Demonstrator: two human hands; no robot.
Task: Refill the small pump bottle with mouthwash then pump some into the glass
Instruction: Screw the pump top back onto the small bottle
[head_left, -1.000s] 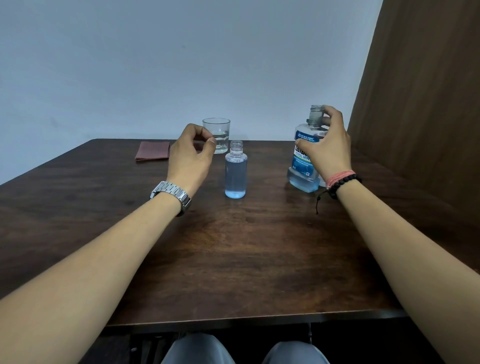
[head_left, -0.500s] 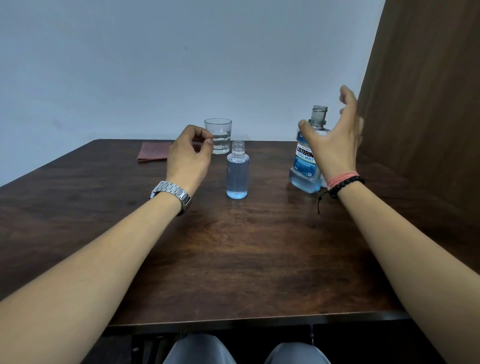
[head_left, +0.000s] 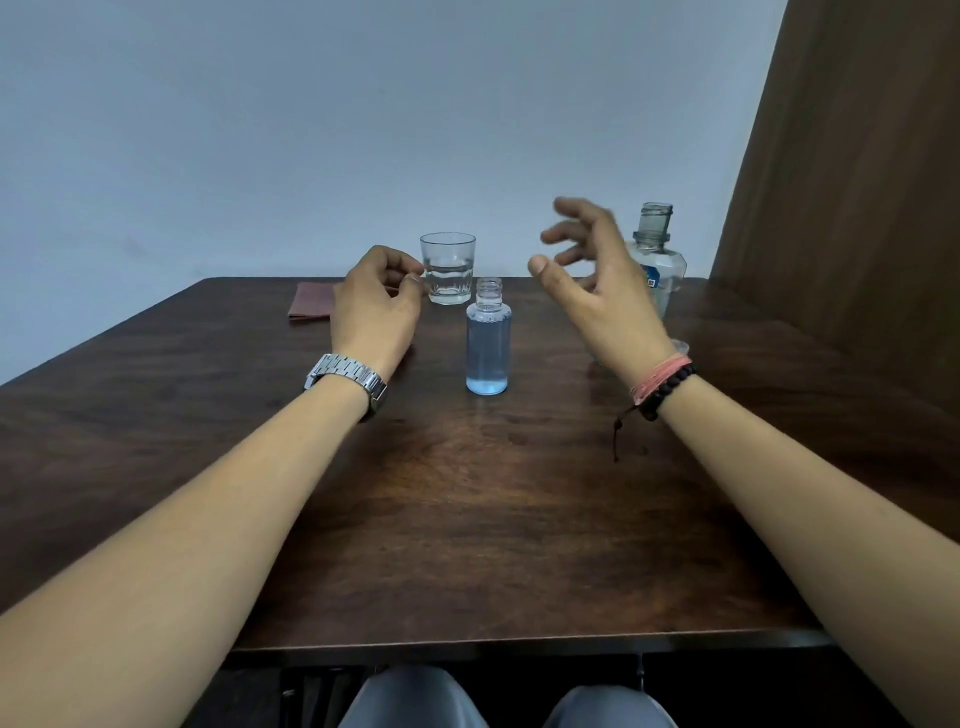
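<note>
Head view: right hand (head_left: 597, 291) fingers spread, empty, left hand (head_left: 374, 306) loosely curled, apparently empty; small bottle (head_left: 487, 343) upright, uncapped, filled, between them on surface, glass (head_left: 447, 267) behind; next, seat pump squarely, steadying bottle.

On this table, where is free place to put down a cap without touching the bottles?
The widest bare wood lies between the two forearms, nearer than the small bottle. The table's left side, nearer than the reddish cloth, is also bare. The far strip is crowded: glass, small bottle, mouthwash bottle and both hands.
</note>
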